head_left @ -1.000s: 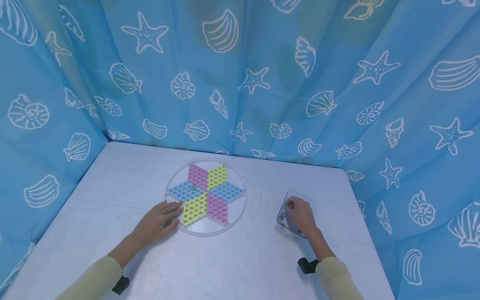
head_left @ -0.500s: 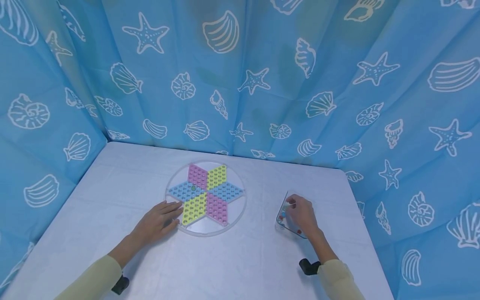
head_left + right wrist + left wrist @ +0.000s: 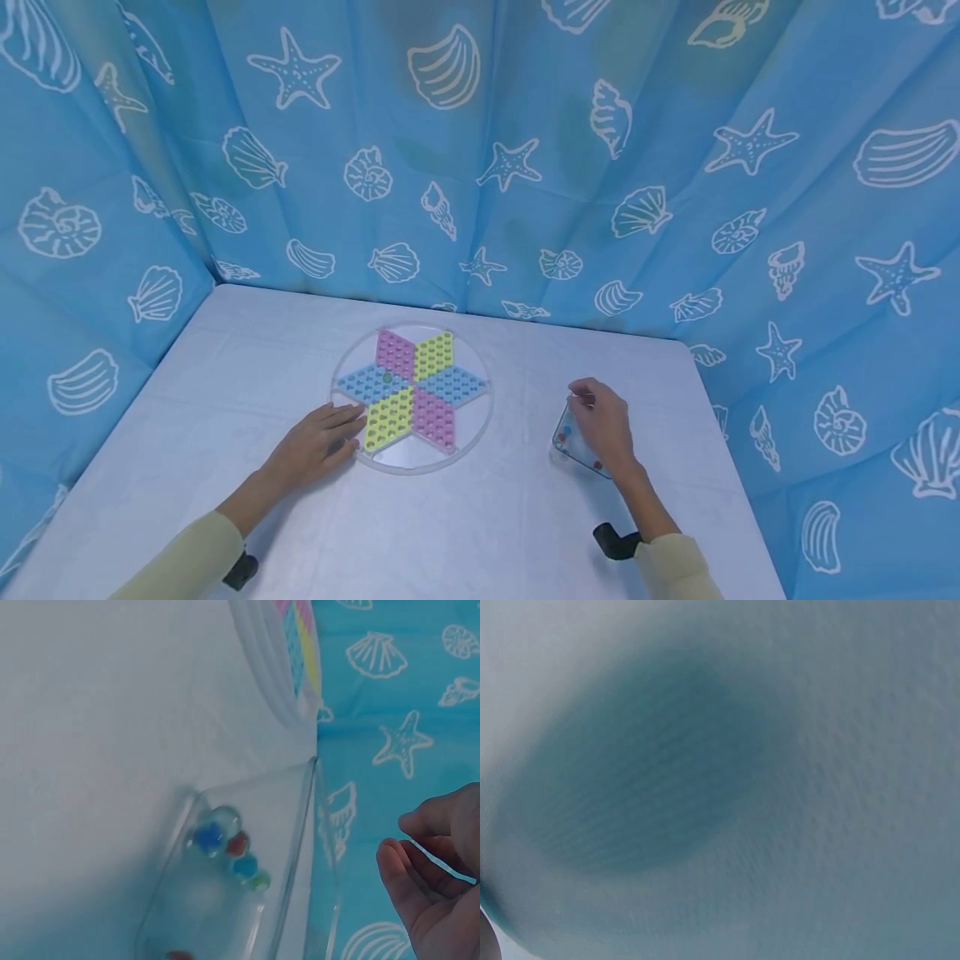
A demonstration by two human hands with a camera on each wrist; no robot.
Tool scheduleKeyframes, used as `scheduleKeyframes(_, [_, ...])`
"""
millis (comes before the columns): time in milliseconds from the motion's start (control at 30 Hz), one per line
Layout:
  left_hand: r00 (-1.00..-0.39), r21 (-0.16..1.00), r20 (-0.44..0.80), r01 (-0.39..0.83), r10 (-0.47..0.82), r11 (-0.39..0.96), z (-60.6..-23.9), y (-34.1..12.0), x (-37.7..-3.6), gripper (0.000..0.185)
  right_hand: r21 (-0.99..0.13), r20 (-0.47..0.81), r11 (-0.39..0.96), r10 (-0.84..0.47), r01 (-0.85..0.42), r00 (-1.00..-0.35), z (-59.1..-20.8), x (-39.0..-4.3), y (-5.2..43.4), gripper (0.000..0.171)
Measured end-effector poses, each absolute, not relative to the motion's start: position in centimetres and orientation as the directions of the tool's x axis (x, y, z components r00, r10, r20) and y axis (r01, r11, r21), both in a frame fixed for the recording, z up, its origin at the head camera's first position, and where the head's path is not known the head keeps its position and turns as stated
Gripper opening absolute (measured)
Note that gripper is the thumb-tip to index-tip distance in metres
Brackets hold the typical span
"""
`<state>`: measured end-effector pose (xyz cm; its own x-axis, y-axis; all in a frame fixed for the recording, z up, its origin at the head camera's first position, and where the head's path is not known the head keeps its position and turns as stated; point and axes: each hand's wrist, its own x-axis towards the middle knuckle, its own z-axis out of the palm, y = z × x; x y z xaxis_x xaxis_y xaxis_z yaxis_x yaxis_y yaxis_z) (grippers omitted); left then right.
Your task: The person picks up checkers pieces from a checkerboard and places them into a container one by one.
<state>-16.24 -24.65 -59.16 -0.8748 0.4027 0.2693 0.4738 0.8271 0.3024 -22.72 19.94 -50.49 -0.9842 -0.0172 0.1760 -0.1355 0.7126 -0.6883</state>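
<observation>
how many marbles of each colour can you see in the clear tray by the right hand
Glass marbles in the clear plastic tray, right wrist view:
blue marbles: 2
red marbles: 2
green marble: 1
clear marble: 1
Total: 6, though the tray runs out of frame, so more may be hidden.

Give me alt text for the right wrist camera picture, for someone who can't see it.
A clear plastic tray on a white table holds a few marbles, blue, red and green. The right hand hovers beside it, fingers curled. A round game board and a blue seashell curtain lie beyond.
</observation>
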Motion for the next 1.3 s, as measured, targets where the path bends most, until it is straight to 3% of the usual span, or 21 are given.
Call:
scheduleKeyframes(233, [-0.87,0.292,0.28,0.48,0.406,0.827,-59.2,-24.6,-16.2,0.043,-0.731,0.21,0.65,-0.076,-0.208,-0.975,-48.9,-22.1,17.7,0.016])
scheduleKeyframes(1300, [-0.862,0.3,0.29,0.494,0.416,0.816,-59.2,-24.8,-16.2,0.044,-0.737,0.053,0.642,-0.254,-0.21,-0.966,-47.7,-23.2,6.6,0.032])
